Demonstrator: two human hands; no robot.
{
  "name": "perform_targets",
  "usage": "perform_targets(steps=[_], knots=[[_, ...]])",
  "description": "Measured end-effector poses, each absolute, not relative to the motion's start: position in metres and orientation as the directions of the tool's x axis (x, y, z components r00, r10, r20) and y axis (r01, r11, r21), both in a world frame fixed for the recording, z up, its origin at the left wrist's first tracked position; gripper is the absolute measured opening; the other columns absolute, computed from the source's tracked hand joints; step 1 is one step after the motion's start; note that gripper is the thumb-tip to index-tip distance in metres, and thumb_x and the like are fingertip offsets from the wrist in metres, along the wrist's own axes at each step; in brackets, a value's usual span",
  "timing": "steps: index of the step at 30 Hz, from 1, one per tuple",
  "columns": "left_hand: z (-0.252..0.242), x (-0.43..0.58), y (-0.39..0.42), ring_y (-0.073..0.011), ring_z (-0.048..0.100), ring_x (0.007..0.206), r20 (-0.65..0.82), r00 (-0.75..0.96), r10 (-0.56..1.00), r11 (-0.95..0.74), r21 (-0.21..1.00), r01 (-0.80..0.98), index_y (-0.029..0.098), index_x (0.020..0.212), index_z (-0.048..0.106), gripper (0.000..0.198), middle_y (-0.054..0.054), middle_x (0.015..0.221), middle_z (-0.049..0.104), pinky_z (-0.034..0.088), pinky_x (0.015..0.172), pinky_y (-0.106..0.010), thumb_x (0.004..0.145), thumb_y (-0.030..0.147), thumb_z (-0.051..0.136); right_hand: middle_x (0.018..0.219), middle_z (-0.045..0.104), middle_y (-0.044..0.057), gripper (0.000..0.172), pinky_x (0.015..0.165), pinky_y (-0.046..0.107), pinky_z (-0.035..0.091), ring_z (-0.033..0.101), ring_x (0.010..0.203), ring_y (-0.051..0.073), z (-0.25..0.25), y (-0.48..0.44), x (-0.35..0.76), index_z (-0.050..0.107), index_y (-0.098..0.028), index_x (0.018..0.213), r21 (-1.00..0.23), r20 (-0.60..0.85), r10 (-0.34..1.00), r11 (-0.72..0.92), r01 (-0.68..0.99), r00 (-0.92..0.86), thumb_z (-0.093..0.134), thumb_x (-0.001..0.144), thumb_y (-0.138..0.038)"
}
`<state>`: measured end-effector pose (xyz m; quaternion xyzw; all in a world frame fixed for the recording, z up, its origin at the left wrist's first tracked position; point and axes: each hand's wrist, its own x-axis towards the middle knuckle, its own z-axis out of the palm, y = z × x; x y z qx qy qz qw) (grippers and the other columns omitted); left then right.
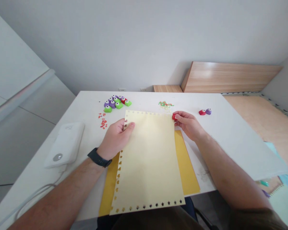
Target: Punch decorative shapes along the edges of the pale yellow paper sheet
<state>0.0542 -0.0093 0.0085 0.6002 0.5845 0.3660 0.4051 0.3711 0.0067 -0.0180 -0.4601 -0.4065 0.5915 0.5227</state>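
Observation:
My left hand (118, 135) grips the left edge of a pale yellow sheet of paper (150, 159), thumb on top. Small star and heart shapes are cut out along its left and bottom edges, with more holes along the top. In my right hand (188, 124) is a small red craft punch (174, 117), closed in the fingers at the sheet's upper right corner. Whether the paper sits in its slot I cannot tell. Beneath the sheet lies darker yellow paper (186, 166).
Several purple, green and red punches (112, 104) cluster at the back left. A red punch (202, 112) and a purple punch (208, 111) stand at right. Red paper bits (103, 123) and mixed bits (165, 104) lie scattered. A white cabled device (66, 143) rests on the white table (230, 143).

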Motion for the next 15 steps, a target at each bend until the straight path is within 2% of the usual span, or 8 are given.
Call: perform_targets(steps=[3,9,15], knots=[[0.0037,0.0521,-0.0083,-0.0248,0.072,0.084,-0.046,0.104,0.994,0.003,0.926,0.376,0.019,0.106,0.074,0.033,-0.006,0.092,0.08,0.055,0.068,-0.029,0.094,0.048,0.065,0.094,0.072,0.003,0.022,0.074,0.032,0.046,0.061,0.082,0.017,-0.0173,0.0061,0.3714,0.078,-0.023,0.093,-0.963,-0.124,0.992,-0.126,-0.239,-0.025,0.087,0.081,-0.038],[-0.0003,0.048,-0.0064,-0.0209,0.066,0.07,-0.048,0.108,0.993,0.0,0.912,0.411,0.019,0.097,0.07,0.035,-0.004,0.082,0.077,0.047,0.059,-0.027,0.095,0.053,0.064,0.094,0.072,0.003,0.025,0.074,0.032,0.046,0.062,0.082,0.017,-0.018,0.0054,0.3723,0.077,-0.022,0.093,-0.956,-0.147,0.988,-0.155,-0.25,-0.048,0.088,0.08,-0.04],[0.0012,0.048,-0.0061,-0.0195,0.06,0.064,-0.042,0.106,0.994,-0.014,0.879,0.477,0.019,0.09,0.067,0.035,-0.002,0.073,0.072,0.041,0.056,-0.026,0.095,0.053,0.062,0.093,0.072,0.002,0.03,0.072,0.03,0.047,0.061,0.08,0.016,-0.0187,0.0055,0.3707,0.076,-0.022,0.096,-0.957,-0.16,0.985,-0.17,-0.234,-0.06,0.091,0.077,-0.04]])
